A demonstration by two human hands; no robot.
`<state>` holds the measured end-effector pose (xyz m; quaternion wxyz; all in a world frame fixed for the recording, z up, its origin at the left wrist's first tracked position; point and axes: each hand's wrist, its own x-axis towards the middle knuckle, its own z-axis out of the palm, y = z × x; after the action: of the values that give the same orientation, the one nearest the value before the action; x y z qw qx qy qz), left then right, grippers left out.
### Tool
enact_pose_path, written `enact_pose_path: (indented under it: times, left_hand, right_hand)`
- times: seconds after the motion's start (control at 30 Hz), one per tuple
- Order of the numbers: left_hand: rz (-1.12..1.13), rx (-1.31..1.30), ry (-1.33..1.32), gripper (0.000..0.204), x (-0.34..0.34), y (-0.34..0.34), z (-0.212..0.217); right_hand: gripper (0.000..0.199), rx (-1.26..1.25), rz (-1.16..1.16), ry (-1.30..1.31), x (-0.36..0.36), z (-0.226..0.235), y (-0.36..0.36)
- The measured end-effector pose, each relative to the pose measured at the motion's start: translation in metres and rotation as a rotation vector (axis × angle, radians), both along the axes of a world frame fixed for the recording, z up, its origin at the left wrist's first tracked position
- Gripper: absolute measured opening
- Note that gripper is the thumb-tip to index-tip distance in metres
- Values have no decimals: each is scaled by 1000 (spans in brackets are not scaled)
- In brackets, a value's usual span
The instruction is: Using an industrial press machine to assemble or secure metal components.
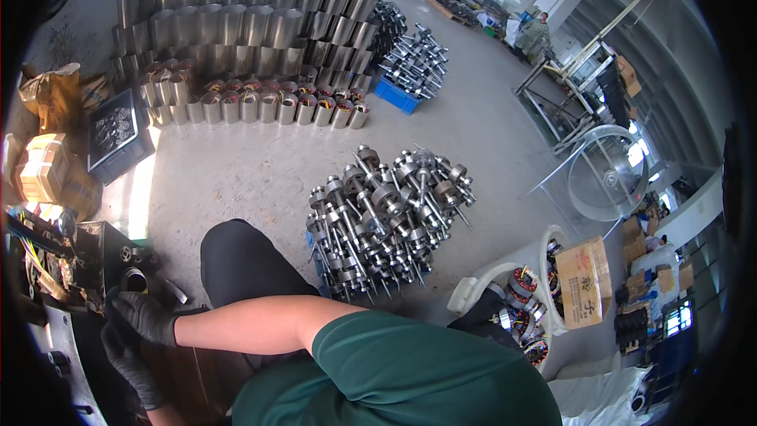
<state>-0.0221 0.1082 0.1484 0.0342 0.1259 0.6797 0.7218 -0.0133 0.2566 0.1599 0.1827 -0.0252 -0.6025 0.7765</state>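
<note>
Dark gloves cover both of my hands, which are close together at the lower left, beside a dark bench-like machine (95,256). My right hand (148,319) reaches across my body with its fingers curled. Just below it, my left hand (132,367) points upward, fingers bent and pressed together. Whatever lies between the hands is hidden by the gloves. A short metal cylinder (136,279) with an open round end sits right above my right hand. Next to it lies a small shiny metal piece (175,292).
A large pile of rotor shafts (386,221) stands on the floor ahead. Metal tubes (236,24) are stacked behind, some with wound coils inside. A grey crate (118,134) and cartons (43,166) stand left. White tubs (473,288) with wound stators are right; a person (536,38) is far off.
</note>
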Motion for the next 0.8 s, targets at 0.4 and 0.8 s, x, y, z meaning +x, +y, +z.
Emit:
enact_pose_path:
  times: [0.4, 0.8]
  left_hand:
    - [231, -233, 277, 32, 49, 18, 85]
    - [234, 124, -328, 38, 53, 3, 72]
  right_hand:
    - [28, -1079, 848, -365, 15, 58, 26]
    - [32, -275, 430, -246, 6, 48, 34]
